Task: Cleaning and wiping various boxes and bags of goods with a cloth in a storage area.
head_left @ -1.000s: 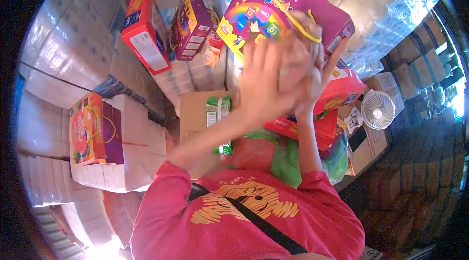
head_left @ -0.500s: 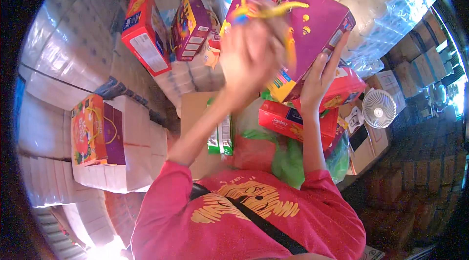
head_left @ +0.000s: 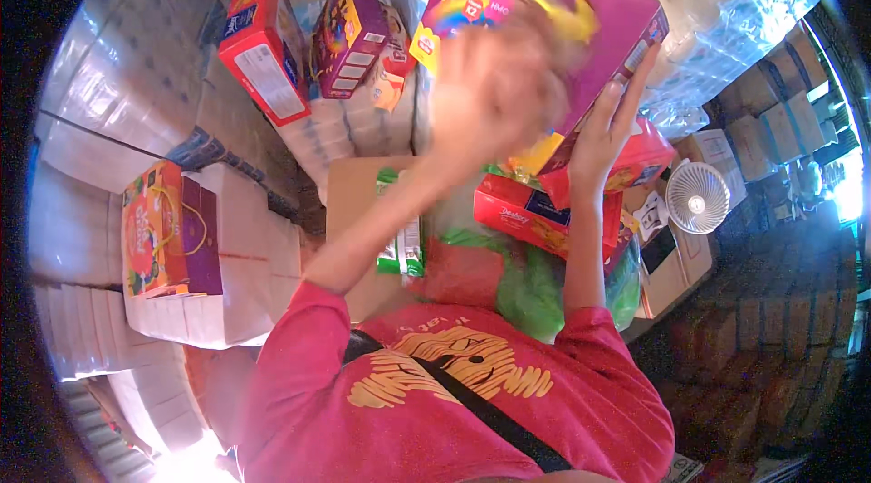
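1. We are holding a large purple box (head_left: 617, 20) tilted in front of us, at the top of the view. Its front is showing a thin line of pale lettering above bigger multicoloured letters, partly covered.
2. To its left, a red box (head_left: 245, 25) is leaning on the stacked packs, its white label panel (head_left: 269, 82) facing us with print too small to read.
3. Below the purple box, another red box (head_left: 508, 209) is lying with pale lettering along its side.
4. Our right hand (head_left: 606, 129) is opening flat – fingers stretched out – and is touching the purple box along its right side.
5. Our left hand (head_left: 494, 88) is showing as a blur before the box's front, hiding part of its printing; we are not managing to tell whether it is open or closed, or gripping anything.
6. A yellow handle (head_left: 581, 25) is crossing the box's front just beside the left hand – also blurred.
7. On the box's right side, a small pale label (head_left: 635, 57) is sitting close to our right fingers.
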### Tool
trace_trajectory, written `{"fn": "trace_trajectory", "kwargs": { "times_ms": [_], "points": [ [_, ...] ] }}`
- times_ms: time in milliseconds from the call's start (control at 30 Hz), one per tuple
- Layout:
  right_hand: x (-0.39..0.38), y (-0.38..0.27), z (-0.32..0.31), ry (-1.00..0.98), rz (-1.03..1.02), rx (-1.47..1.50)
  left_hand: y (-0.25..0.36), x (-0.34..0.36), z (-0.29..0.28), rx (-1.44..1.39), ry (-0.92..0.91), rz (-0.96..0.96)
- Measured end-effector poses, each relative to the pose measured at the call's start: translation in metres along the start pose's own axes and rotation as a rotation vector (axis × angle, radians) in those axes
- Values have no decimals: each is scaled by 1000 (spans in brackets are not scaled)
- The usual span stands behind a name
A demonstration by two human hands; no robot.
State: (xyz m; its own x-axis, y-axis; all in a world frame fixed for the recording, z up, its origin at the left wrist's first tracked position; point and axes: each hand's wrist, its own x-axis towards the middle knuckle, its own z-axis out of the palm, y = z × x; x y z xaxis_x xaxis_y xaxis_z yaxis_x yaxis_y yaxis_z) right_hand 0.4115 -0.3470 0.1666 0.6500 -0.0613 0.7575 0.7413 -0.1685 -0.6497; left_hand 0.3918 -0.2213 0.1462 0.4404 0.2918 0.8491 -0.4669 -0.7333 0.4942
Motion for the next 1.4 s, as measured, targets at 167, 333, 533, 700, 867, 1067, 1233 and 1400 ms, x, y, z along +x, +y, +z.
{"fn": "trace_trajectory", "kwargs": {
  "times_ms": [167,333,533,700,867,1067,1233,1400],
  "points": [
    [1,-2,0,-12,-13,-58,13,36,-1,-18,-11,71],
    [-2,-12,5,-29,6,24,-86,67,1,178,174,-233],
    [-1,7,-3,-13,-73,-105,0,-8,-7,-7,10,101],
    [-1,-9,2,-34,-20,-60,2,34,-2,-102,65,143],
    [-5,-9,7,-35,-55,23,-79,50,4,14,214,-252],
    [-10,3,7,-55,-56,-60,-9,-27,-13,-182,52,-46],
    [-10,-8,7,-98,-28,-89,32,54,-9,-219,82,220],
    [-3,-10,7,-58,-95,-79,-6,64,10,-93,128,210]
  ]
}}
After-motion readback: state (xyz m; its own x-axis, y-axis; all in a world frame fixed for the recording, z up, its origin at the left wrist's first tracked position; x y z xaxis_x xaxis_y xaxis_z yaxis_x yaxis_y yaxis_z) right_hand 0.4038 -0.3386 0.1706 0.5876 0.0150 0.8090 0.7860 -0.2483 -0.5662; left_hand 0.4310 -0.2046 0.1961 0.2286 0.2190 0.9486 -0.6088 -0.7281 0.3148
